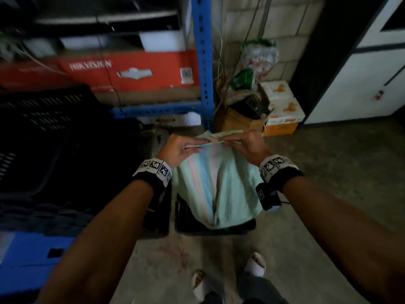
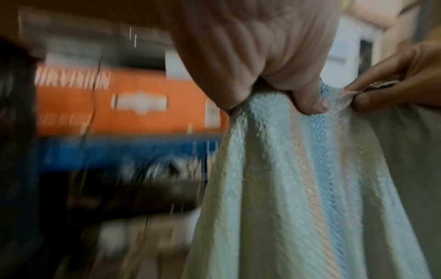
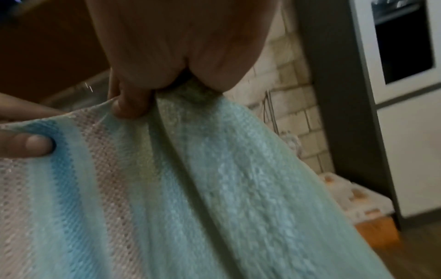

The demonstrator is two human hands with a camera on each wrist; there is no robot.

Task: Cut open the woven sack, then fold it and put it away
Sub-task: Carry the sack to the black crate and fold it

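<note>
A pale green woven sack (image 1: 215,189) with blue and pink stripes hangs in front of me, held up by its top edge. My left hand (image 1: 186,145) pinches that edge on the left, thumb on the near face. My right hand (image 1: 245,142) pinches it just to the right, and the two hands almost touch. In the left wrist view the left thumb (image 2: 310,102) presses the weave of the sack (image 2: 298,188), with the right hand (image 2: 386,92) close by. The right wrist view shows my right hand (image 3: 130,105) gripping the bunched sack (image 3: 203,188). No cutting tool is visible.
A blue metal shelf post (image 1: 202,62) stands straight ahead with a red cardboard box (image 1: 131,71) on the shelf. Black crates (image 1: 43,137) stack at the left, another black crate (image 1: 214,229) sits under the sack. Boxes and bags (image 1: 258,102) crowd the wall corner. My feet (image 1: 254,264) stand on concrete.
</note>
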